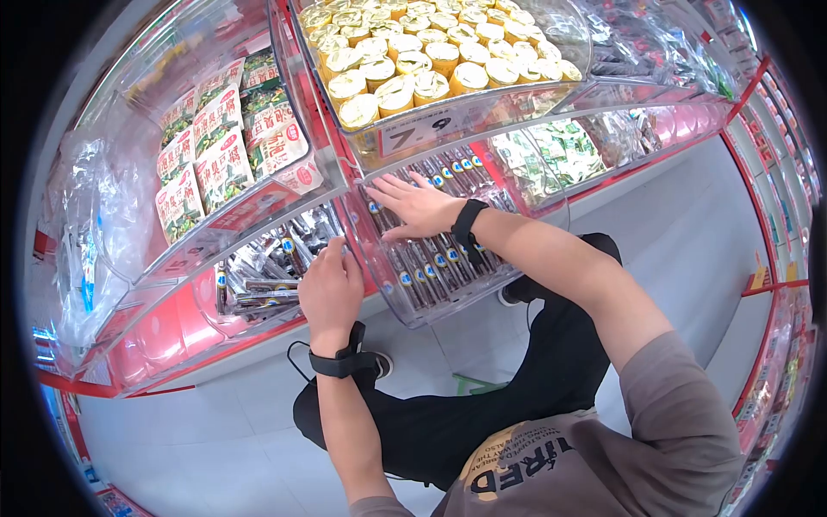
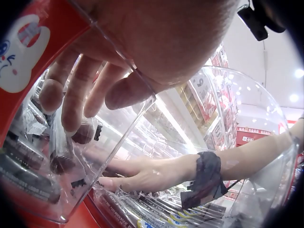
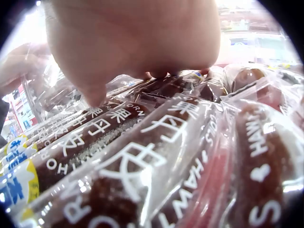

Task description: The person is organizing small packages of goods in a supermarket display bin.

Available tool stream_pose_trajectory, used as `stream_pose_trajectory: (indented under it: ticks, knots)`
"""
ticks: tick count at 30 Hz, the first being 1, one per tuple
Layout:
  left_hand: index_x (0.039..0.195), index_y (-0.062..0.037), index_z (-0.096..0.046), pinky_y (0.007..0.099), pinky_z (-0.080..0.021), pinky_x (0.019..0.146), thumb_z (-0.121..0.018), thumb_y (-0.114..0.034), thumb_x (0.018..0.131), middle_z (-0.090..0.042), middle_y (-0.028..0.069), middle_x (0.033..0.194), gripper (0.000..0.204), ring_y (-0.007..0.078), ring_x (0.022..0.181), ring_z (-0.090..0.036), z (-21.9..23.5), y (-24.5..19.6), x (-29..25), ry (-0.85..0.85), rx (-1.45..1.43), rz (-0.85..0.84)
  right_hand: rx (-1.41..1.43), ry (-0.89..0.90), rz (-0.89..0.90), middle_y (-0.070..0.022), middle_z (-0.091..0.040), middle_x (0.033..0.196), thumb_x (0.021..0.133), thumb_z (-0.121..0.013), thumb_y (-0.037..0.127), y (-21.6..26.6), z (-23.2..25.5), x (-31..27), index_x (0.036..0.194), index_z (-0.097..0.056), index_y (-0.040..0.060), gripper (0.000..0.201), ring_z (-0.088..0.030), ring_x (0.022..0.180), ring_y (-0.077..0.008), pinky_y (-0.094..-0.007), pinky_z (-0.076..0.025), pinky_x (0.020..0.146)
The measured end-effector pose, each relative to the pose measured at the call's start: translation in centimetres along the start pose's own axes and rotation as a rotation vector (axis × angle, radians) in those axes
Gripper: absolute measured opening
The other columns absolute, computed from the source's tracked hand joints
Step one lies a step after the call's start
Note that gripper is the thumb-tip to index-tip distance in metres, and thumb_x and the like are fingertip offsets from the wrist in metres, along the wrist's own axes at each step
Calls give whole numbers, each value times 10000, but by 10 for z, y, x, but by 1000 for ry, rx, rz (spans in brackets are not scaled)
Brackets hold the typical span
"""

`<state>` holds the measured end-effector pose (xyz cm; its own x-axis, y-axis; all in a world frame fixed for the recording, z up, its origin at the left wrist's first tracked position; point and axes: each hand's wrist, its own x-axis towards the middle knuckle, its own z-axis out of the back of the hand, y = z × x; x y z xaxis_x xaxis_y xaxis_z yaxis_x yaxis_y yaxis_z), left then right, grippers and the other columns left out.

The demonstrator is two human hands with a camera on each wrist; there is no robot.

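Note:
Dark brown rolls in clear wrappers (image 1: 435, 267) lie in rows in a clear bin. My right hand (image 1: 419, 209) rests flat on them with fingers spread; close up in the right wrist view, the palm (image 3: 137, 42) is over the wrapped rolls (image 3: 142, 156). At the neighbouring bin on the left, my left hand (image 1: 331, 289) is at the edge of a jumble of similar wrapped rolls (image 1: 289, 246). The left wrist view has its fingers (image 2: 73, 104) hanging loosely beside a wrapped roll (image 2: 61, 147), seen through the clear bin wall; whether they touch it I cannot tell.
Yellow-wrapped cylinders (image 1: 431, 60) fill an upper bin, with a price label (image 1: 415, 136) below. Printed snack packets (image 1: 220, 142) fill the upper left bin, green and white packets (image 1: 556, 151) the lower right one. My knees and a green object (image 1: 478, 385) are below, over the grey floor (image 1: 267, 439).

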<state>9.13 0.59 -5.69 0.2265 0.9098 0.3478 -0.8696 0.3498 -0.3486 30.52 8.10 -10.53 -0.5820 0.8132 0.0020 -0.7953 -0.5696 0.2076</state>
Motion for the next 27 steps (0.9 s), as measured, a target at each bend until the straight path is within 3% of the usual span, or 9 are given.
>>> stream_pose_trajectory:
  ticks: [8,10,15,18,19,24,27]
  knots:
    - [1031,-37,-565,435,-461,609,-523,-111,832,-624,140,800,217,337,730,-611,3,-3,0,21,-37,18,93,62,3,-166,-152,1510,818,-567,531,-4,5,-1,1448,-165,65,880,-105,1409,-294,-539,-110,1105]
    - [1017,-48,-572,418,-479,614,-520,-128,840,-628,124,807,201,314,746,-622,3,-2,0,25,-6,8,123,93,-4,-166,-153,1510,811,-584,513,-4,10,0,1448,-165,62,886,-97,1411,-292,-532,-100,1110]
    - [1011,-47,-576,413,-487,618,-517,-136,843,-629,117,808,199,305,753,-627,3,-1,1,31,-1,8,206,221,-17,-158,-174,1506,642,-784,337,-19,39,-2,1424,-266,74,975,-104,1409,-290,-509,-87,1123]
    - [1009,-48,-578,413,-487,619,-517,-137,843,-629,117,808,197,305,754,-627,3,-2,1,29,0,14,217,187,-16,-186,-248,1470,655,-761,349,-24,32,-1,1419,-279,82,942,-193,1383,-300,-493,-104,1123]
    - [1007,-48,-579,413,-487,617,-518,-136,843,-628,116,807,196,305,752,-627,3,-3,1,38,8,19,217,202,-19,-148,-201,1501,650,-778,351,-25,30,2,1416,-292,75,948,-125,1406,-282,-516,-109,1119]
    - [996,-50,-583,411,-486,610,-522,-132,840,-624,114,799,186,305,742,-625,2,-3,1,11,0,10,214,128,-15,-139,-222,1495,677,-760,350,-25,25,-1,1413,-290,65,919,-165,1398,-270,-514,-127,1116]
    - [1018,-32,-557,448,-456,623,-514,-108,832,-619,144,815,205,354,752,-602,2,-2,0,14,-55,20,246,116,-23,-135,-230,1493,652,-779,333,-26,22,0,1412,-289,62,944,-169,1397,-268,-503,-134,1118]
